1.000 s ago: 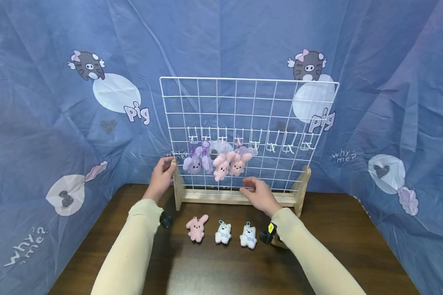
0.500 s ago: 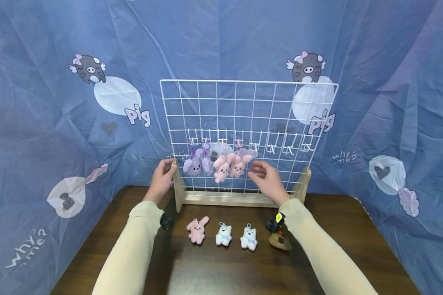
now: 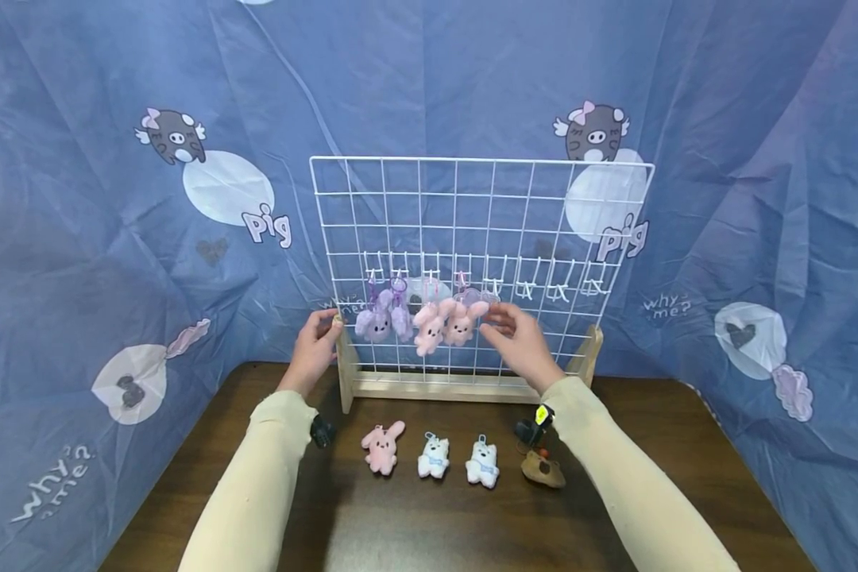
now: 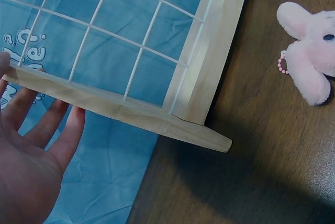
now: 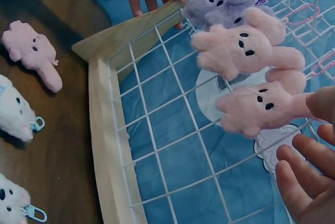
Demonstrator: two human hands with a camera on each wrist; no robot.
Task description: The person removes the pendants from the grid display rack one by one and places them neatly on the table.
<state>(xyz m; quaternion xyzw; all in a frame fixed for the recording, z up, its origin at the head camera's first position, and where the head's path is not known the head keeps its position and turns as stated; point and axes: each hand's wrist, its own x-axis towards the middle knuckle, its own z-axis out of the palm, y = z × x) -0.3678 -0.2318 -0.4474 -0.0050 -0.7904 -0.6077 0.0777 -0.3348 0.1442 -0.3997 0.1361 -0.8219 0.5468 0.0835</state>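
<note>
At the left side of a white wire grid rack [image 3: 515,195], my left hand [image 3: 314,345] holds the top of the wooden side post [image 4: 104,101], thumb on one face and fingers behind. My right hand [image 3: 518,338] is beside the right-hand hanging pink bunny plush keychain [image 3: 461,324]. In the right wrist view its thumb overlaps the bunny's ear tip, perhaps touching; the other fingers are spread apart, holding nothing. Another pink bunny plush [image 3: 430,327] hangs left of it. Farther left hang two purple plush keychains [image 3: 377,322], partly overlapping.
Several bare white hooks [image 3: 525,287] line the right of the grid. On the brown table [image 3: 415,524] lie a pink bunny plush [image 3: 381,450], two white plush keychains [image 3: 433,457] with blue bows and a brown plush [image 3: 542,469]. Blue cloth [image 3: 429,79] stands behind.
My right hand has risen from below the hanging pink bunnies and shifted right, to beside the right-hand one's ear. The brown plush has come into fuller view. My left hand has stayed on the post.
</note>
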